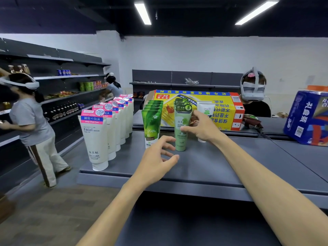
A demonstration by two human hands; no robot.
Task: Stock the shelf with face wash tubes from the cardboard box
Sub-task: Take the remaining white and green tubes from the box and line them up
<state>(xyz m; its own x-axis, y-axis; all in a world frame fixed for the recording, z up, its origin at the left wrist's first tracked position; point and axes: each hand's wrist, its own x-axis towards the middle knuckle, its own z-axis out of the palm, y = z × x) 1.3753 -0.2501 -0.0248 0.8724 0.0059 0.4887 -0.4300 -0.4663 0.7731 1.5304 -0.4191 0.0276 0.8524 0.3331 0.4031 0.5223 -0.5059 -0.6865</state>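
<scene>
I see right hand (201, 129) fingers touching front pale-green tube (181, 132), grip unclear | left hand (157, 161) open, empty, just beside it | tubes stand in rows on grey shelf (204, 167) | box (198, 109) behind, on its side

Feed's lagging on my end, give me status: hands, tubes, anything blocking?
Left hand open, empty, near the aloe tube. Right hand open, fingers at the seaweed tube, no firm grip. Both rows upright on shelf. Nothing blocking.
</scene>
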